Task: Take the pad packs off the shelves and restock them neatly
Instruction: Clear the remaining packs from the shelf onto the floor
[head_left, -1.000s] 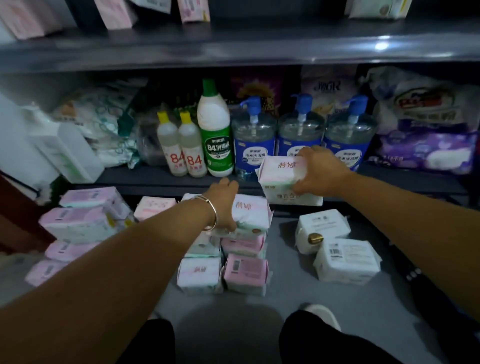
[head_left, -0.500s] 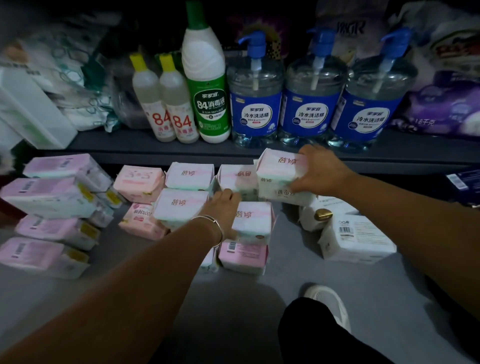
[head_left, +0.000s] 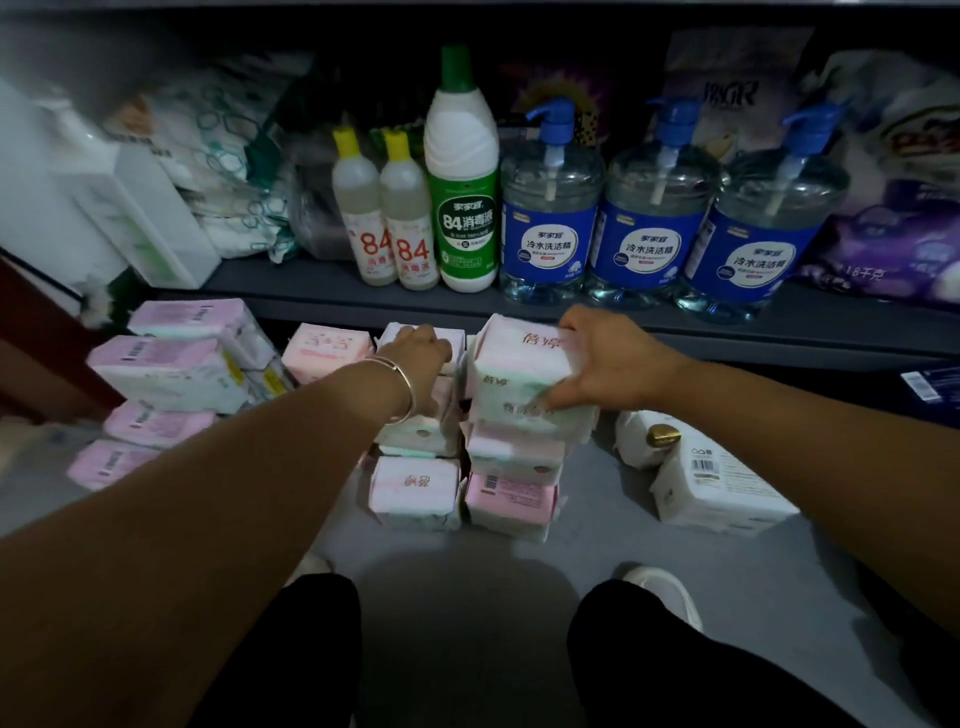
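Note:
On the grey bottom shelf (head_left: 597, 525) stand rows of pink-and-white pad packs. My right hand (head_left: 613, 364) grips a white and pink pad pack (head_left: 514, 374) lying on top of the middle stack (head_left: 511, 499). My left hand (head_left: 421, 358), a bracelet on its wrist, reaches over the left column and rests on a pad pack (head_left: 415, 431) there; whether its fingers grip it is hidden. A front pack (head_left: 413, 491) sits below. More pink packs (head_left: 161, 364) are piled at the left, and two white packs (head_left: 711, 483) lie at the right.
The shelf above (head_left: 519, 306) carries two small "84" bottles (head_left: 389, 234), a green disinfectant bottle (head_left: 462, 197), three blue-label pump jugs (head_left: 644, 223) and soft bags. My dark trouser knees (head_left: 649, 660) and white shoes are at the bottom.
My right hand lowered its pad pack onto the middle stack. My left hand moved back and left onto the neighbouring column. The camera tilted further down.

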